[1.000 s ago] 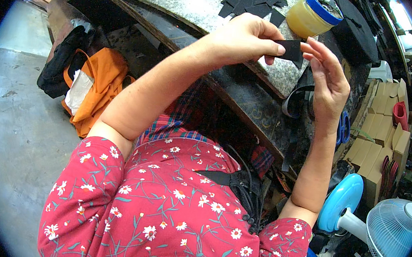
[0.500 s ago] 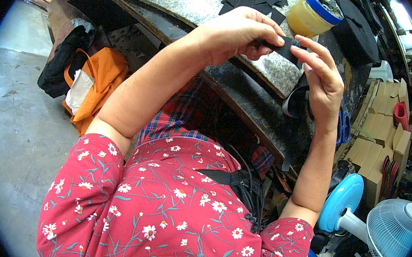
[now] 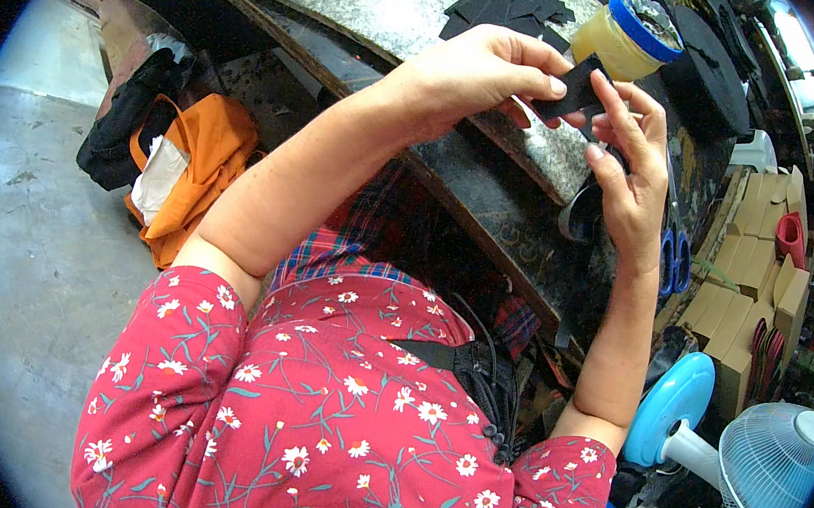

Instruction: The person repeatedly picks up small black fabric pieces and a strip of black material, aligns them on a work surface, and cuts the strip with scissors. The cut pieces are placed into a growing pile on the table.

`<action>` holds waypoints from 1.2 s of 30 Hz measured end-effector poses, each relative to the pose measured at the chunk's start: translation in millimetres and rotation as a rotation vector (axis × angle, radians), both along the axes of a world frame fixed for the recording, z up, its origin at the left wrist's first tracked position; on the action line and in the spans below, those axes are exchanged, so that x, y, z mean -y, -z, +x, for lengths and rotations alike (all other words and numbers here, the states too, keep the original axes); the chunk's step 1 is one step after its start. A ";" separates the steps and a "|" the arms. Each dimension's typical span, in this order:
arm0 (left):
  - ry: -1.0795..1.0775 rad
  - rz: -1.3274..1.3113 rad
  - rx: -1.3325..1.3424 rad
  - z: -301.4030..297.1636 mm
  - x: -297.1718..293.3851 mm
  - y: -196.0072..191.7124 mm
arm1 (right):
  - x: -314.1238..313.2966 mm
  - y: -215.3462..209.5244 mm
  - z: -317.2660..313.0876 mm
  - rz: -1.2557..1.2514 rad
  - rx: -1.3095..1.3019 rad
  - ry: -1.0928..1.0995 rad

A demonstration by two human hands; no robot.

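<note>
A small flat black piece (image 3: 579,86), material unclear, is held up between my hands over the table's near edge. My left hand (image 3: 481,71) pinches its left side between thumb and fingers. At its right edge, my right hand (image 3: 636,174) has the index fingertip on the front and other fingers partly hidden behind; the right thumb stands apart from the piece. Just beyond it is a tub (image 3: 623,41) of yellowish stuff with a blue rim. A pile of similar black pieces (image 3: 512,5) lies on the mottled grey slab (image 3: 354,3).
Blue-handled scissors (image 3: 674,262) lie right of my right wrist. Cardboard boxes (image 3: 749,260) and a blue-and-white fan (image 3: 769,476) stand at the right. An orange bag (image 3: 203,163) sits at the left. A thick black roll (image 3: 707,87) is at the back right.
The black piece has turned to show more of its flat face. My right thumb has come away from it and its fingers have shifted along the edge. The view has moved slightly.
</note>
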State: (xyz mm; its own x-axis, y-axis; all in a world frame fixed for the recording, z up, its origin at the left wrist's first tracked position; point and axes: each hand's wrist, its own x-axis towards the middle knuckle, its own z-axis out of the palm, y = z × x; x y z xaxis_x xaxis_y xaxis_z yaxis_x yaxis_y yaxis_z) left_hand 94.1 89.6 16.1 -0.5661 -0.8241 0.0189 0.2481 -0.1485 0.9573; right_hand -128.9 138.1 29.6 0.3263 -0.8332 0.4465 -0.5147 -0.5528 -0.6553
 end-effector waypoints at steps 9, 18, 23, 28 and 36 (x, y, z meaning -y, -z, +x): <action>0.121 -0.012 -0.003 2.7 4.5 2.5 | 5.7 5.5 -0.5 -0.094 -0.028 -0.010; 0.077 0.119 -0.069 6.6 14.9 6.0 | 2.1 -1.4 5.6 -0.552 -0.515 0.058; 0.011 0.101 -0.019 7.0 11.4 9.1 | 2.8 -7.5 0.7 -0.347 -0.124 -0.014; 0.036 0.120 -0.047 8.6 9.8 7.0 | -0.4 -3.8 6.3 -0.667 -0.542 0.235; 0.048 0.113 -0.046 8.5 5.4 7.2 | 2.1 -5.7 0.7 -0.557 -0.382 0.185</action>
State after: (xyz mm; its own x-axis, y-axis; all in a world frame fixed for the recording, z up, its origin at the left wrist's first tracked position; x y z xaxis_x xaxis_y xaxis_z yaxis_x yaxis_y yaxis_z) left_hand 102.7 84.2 8.9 -0.6052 -0.7947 -0.0462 0.2813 -0.2678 0.9215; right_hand -128.2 136.0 35.4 0.4197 -0.5709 0.7056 -0.7709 -0.6346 -0.0550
